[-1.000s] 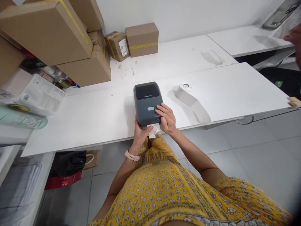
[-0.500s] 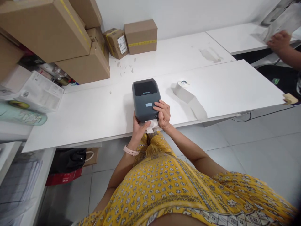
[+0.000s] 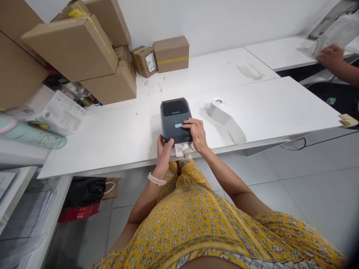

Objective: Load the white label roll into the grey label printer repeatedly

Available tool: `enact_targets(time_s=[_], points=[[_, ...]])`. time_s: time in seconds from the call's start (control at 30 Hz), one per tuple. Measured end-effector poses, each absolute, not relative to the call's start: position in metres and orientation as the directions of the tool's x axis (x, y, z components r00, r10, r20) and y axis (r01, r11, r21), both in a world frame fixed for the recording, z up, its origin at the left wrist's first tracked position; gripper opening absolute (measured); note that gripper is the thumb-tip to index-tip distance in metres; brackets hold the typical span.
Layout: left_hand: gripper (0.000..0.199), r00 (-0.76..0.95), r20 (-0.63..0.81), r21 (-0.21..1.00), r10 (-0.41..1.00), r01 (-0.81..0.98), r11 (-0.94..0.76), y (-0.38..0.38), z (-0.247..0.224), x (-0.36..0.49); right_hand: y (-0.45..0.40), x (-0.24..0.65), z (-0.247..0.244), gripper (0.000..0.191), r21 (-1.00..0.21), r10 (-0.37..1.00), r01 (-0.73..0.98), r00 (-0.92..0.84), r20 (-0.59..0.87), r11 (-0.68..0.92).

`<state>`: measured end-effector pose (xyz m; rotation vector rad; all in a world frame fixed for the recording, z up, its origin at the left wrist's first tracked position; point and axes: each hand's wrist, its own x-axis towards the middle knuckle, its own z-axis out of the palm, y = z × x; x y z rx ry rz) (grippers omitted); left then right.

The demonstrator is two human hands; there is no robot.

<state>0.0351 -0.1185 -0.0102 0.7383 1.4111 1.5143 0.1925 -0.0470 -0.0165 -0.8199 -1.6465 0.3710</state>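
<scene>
Printer (image 3: 169,122) on worktop (image 3: 117,134) gripped at 7 o'clock by part-closed left hand (image 3: 163,152); button (image 3: 177,126) touched by loosely curled, empty right hand (image 3: 198,135)

One head-worn camera looks forward and down over the wearer's torso (image 3: 196,220) toward a nearby desk (image 3: 120,130).

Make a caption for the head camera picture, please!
Both hands touch a dark machine near a partly unrolled paper roll.
</scene>
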Motion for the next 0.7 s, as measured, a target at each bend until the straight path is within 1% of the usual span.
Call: enact_targets(time_s=[0.07,0.1,0.13,0.2,0.23,0.27,0.3,0.4,0.53,0.6,0.7], points=[[0.059,-0.467,-0.248,0.961,0.849,-0.229,0.155,-0.135,-0.014,0.036,-0.045,0.195,-0.013,0.055,-0.661,0.716,0.304,-0.121,0.688,0.686],[0.054,-0.425,-0.31,0.942,0.85,-0.255,0.217,-0.14,-0.014,0.037,-0.045,0.196,-0.013,0.058,-0.665,0.723,0.305,-0.141,0.676,0.682],[0.052,-0.335,-0.378,0.914,0.863,-0.287,0.288,-0.144,-0.013,0.037,-0.044,0.196,-0.014,0.059,-0.669,0.729,0.31,-0.151,0.667,0.676],[0.051,-0.062,-0.479,0.835,0.876,-0.339,0.433,-0.143,-0.006,0.039,-0.044,0.195,-0.016,0.063,-0.679,0.746,0.33,-0.145,0.65,0.656],[0.051,0.065,-0.499,0.8,0.864,-0.349,0.489,-0.14,-0.002,0.041,-0.044,0.195,-0.017,0.065,-0.684,0.754,0.341,-0.138,0.642,0.645],[0.049,0.151,-0.501,0.779,0.852,-0.35,0.52,-0.136,0.002,0.042,-0.045,0.194,-0.018,0.067,-0.687,0.761,0.352,-0.135,0.635,0.636],[0.048,0.202,-0.492,0.775,0.847,-0.341,0.532,-0.132,0.005,0.044,-0.045,0.194,-0.018,0.068,-0.688,0.765,0.36,-0.137,0.63,0.631],[0.045,0.218,-0.458,0.81,0.862,-0.296,0.506,-0.125,0.007,0.051,-0.046,0.195,-0.015,0.069,-0.68,0.764,0.368,-0.159,0.626,0.634],[0.049,0.127,-0.434,0.854,0.892,-0.257,0.452,-0.128,-0.004,0.059,-0.048,0.198,-0.007,0.066,-0.657,0.768,0.417,-0.199,0.609,0.629],[0.052,0.092,-0.422,0.871,0.902,-0.234,0.431,-0.132,-0.008,0.061,-0.049,0.199,-0.002,0.063,-0.623,0.769,0.47,-0.236,0.594,0.625],[0.055,0.112,-0.403,0.886,0.908,-0.203,0.418,-0.139,-0.009,0.058,-0.05,0.199,0.005,0.057,-0.552,0.757,0.541,-0.29,0.585,0.634]])
